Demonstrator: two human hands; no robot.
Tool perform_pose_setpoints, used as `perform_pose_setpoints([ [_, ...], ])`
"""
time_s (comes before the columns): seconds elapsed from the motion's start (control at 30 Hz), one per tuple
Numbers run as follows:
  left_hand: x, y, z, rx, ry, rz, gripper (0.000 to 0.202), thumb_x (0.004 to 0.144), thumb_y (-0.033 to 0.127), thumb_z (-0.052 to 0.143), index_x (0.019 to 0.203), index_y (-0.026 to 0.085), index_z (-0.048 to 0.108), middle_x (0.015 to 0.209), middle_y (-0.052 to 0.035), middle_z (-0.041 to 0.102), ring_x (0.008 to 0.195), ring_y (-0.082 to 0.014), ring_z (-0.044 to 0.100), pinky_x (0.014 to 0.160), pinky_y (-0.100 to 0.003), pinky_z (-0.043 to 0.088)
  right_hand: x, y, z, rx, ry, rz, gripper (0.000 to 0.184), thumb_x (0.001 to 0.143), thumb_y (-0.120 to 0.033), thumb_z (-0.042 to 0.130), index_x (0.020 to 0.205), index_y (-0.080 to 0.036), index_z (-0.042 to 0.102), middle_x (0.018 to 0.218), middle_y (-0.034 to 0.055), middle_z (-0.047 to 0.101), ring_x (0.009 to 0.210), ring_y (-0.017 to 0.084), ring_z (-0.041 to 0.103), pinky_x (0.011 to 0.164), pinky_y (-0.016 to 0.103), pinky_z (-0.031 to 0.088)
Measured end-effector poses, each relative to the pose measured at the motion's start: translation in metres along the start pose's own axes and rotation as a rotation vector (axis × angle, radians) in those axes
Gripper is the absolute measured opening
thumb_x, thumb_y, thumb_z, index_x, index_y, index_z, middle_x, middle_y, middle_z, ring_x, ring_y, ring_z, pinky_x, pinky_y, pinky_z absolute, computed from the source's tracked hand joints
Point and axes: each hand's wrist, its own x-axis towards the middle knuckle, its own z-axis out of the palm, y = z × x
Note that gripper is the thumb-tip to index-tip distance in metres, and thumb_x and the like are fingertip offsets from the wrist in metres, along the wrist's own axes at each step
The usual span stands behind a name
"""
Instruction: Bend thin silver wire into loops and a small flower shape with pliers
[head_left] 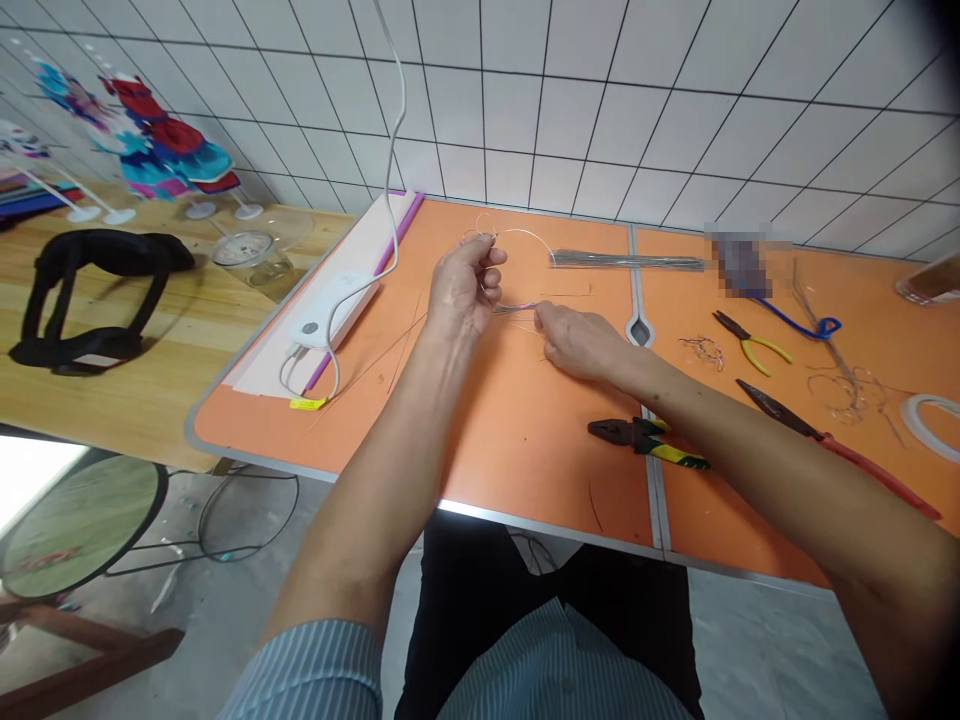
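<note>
My left hand [466,285] is closed, its fingers curled around thin wire [532,234] that loops out above the fingertips. The far end of this loop reaches the bundle of straight grey wires [630,261] lying at the back of the orange table. Between my hands runs a short bunch of thin wires [514,309] with a pinkish part. My right hand [574,338] pinches the right end of this bunch, fingers closed and knuckles low over the table. How the wires sit inside my left hand is hidden.
Combination pliers [645,440] lie by my right forearm. Farther right are yellow-handled pliers [750,342], red-handled long-nose pliers [832,445], wire scraps [703,350] and a white tape ring [934,425]. A white power strip [330,325] with a cable stands left on the orange table [487,440].
</note>
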Motion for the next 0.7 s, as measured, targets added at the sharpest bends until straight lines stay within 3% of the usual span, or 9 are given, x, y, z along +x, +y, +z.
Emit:
perform_pose_setpoints([
  [0.23,-0.007,0.002,0.007,0.032,0.037,-0.02,0.021,0.088,0.024,0.082,0.084,0.023,0.062,0.071,0.0044,0.068,0.046,-0.0042,0.047,0.04,-0.021,0.032,-0.014,0.008,-0.014,0.15,0.059,0.059,0.039,0.093,-0.011,0.048,0.131,-0.018,0.055,0.122,0.0172,0.075,0.103,0.033,0.069,0.073,0.038,0.04],
  [0.4,-0.015,0.002,0.012,0.057,-0.039,-0.098,0.023,0.083,0.021,0.087,0.082,0.021,0.064,0.076,0.0019,0.071,0.047,-0.0038,0.047,0.04,-0.019,0.032,-0.021,0.026,-0.019,0.483,0.132,0.157,0.033,0.088,-0.017,0.056,0.12,-0.021,0.061,0.1,0.0087,0.073,0.09,0.028,0.065,0.073,0.036,0.043],
  [0.57,-0.024,-0.011,0.02,0.093,-0.091,-0.25,0.011,0.085,0.011,0.08,0.084,0.016,0.07,0.098,-0.0084,0.08,0.059,-0.0075,0.064,0.05,-0.019,0.049,-0.027,0.038,-0.02,0.705,0.165,0.212,0.031,0.084,-0.021,0.06,0.115,-0.023,0.062,0.091,0.0033,0.066,0.079,0.023,0.058,0.067,0.035,0.04],
  [0.7,-0.029,-0.024,0.025,0.059,-0.188,-0.307,0.011,0.09,0.007,0.075,0.082,0.014,0.069,0.101,-0.0113,0.081,0.067,-0.0099,0.071,0.064,-0.02,0.059,-0.036,0.032,-0.026,0.774,0.166,0.212,0.03,0.084,-0.022,0.062,0.114,-0.023,0.064,0.091,0.0016,0.061,0.078,0.021,0.054,0.066,0.034,0.039],
])
